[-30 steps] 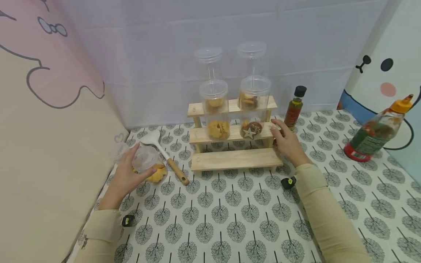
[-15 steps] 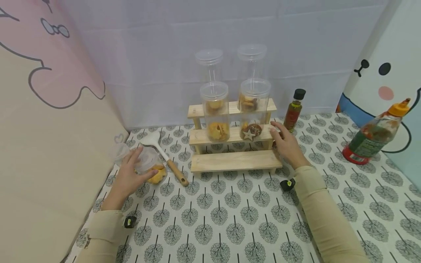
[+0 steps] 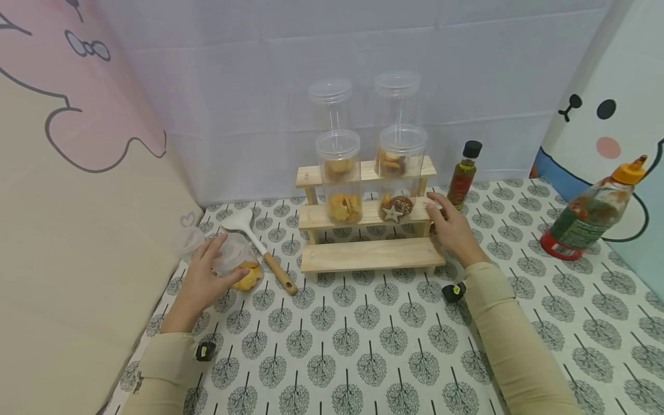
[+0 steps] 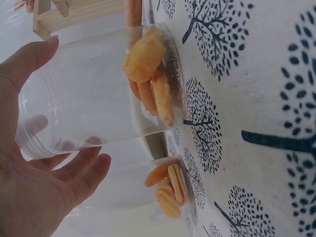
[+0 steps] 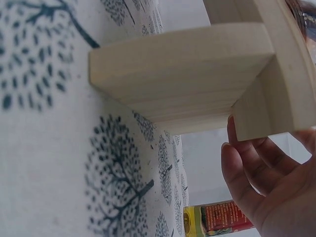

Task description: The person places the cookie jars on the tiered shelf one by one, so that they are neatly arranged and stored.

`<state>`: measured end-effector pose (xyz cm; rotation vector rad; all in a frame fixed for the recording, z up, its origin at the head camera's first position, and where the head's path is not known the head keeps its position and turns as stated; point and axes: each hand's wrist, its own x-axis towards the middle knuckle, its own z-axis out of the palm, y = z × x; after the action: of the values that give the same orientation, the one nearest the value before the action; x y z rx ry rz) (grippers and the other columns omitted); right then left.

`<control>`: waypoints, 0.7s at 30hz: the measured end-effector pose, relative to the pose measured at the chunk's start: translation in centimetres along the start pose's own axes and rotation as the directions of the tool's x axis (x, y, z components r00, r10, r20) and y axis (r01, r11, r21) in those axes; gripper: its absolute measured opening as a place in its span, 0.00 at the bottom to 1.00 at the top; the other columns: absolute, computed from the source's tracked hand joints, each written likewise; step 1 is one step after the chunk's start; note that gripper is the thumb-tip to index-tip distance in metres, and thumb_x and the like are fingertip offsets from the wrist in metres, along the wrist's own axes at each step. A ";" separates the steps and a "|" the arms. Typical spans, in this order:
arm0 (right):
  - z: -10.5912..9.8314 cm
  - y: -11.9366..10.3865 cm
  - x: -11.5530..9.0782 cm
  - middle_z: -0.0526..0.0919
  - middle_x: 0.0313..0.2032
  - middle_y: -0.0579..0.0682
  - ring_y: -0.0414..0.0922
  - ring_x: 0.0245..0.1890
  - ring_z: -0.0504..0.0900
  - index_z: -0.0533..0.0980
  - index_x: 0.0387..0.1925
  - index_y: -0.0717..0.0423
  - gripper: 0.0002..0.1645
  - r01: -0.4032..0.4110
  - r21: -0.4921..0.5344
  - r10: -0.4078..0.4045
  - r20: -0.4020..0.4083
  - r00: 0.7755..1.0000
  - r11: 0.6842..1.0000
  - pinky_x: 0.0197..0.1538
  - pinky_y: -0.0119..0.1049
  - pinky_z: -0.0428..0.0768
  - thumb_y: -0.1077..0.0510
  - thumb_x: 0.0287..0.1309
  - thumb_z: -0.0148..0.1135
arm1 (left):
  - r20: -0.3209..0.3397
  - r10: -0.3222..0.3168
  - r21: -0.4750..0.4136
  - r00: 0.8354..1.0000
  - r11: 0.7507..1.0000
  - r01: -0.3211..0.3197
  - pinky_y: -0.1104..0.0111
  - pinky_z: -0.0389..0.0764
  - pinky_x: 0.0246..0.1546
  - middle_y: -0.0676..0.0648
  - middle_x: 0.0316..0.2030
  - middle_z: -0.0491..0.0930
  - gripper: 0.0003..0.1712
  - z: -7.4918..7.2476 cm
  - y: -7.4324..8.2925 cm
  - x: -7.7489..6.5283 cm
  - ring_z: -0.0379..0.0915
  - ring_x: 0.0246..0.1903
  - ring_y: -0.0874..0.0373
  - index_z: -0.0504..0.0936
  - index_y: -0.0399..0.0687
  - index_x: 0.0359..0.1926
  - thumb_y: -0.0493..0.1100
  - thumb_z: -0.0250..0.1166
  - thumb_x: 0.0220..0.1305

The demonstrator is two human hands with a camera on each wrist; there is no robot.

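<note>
On the left, my left hand point(image 3: 201, 282) curves round the upper part of a clear plastic jar point(image 4: 98, 84) standing on the tablecloth. Orange-yellow cookies point(image 4: 148, 64) lie at that jar's bottom; the thumb is on one side, the fingers on the other. My right hand point(image 3: 455, 230) holds the right end of the middle board of a three-step wooden display stand point(image 3: 373, 255), fingertips curled at its support in the right wrist view. Two lidded cookie jars, one left point(image 3: 339, 184) and one right point(image 3: 402, 184), stand on the middle step. Two more are behind them on the top step.
A second cookie jar point(image 4: 170, 190) stands beside the held one. A white spatula with a wooden handle point(image 3: 280, 271) lies between them and the stand. Right of the stand is a dark-capped oil bottle point(image 3: 463, 176); farther right, a sauce bottle point(image 3: 588, 213) with an orange cap.
My left hand has shifted slightly right, its fingers lying closer round the jar. My right hand stays at the stand's end. The head view has tilted slightly.
</note>
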<state>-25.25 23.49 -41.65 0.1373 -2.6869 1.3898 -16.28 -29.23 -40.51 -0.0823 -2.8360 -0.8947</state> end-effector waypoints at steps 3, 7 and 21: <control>0.0 0.0 0.0 0.79 0.49 0.63 0.58 0.42 0.80 0.55 0.77 0.33 0.37 0.000 -0.002 0.000 -0.003 1.000 1.000 0.47 0.55 0.76 0.29 0.72 0.35 | 0.003 -0.003 -0.001 1.000 1.000 0.003 0.25 0.62 0.56 0.35 0.75 0.51 0.59 0.0 0.0 0.0 0.61 0.65 0.29 0.49 0.64 0.79 0.63 0.74 0.54; 0.0 0.0 0.0 0.79 0.50 0.63 0.58 0.42 0.80 0.55 0.77 0.33 0.37 0.002 -0.003 -0.002 -0.006 1.000 1.000 0.48 0.55 0.76 0.29 0.72 0.36 | 0.010 -0.009 0.001 1.000 1.000 0.009 0.25 0.62 0.56 0.35 0.75 0.50 0.59 -0.1 0.0 0.0 0.61 0.65 0.28 0.49 0.64 0.79 0.64 0.74 0.54; 0.0 0.1 0.0 0.79 0.49 0.62 0.57 0.41 0.80 0.55 0.77 0.32 0.37 0.002 -0.011 -0.002 -0.002 1.000 1.000 0.45 0.53 0.76 0.29 0.72 0.35 | 0.018 -0.029 0.004 0.999 1.000 0.029 0.25 0.61 0.57 0.34 0.75 0.50 0.60 -0.1 0.0 0.1 0.60 0.65 0.28 0.48 0.65 0.79 0.66 0.73 0.53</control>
<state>-25.29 23.54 -41.68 0.1376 -2.6917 1.3745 -16.33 -29.32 -40.45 -0.0491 -2.8627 -0.8984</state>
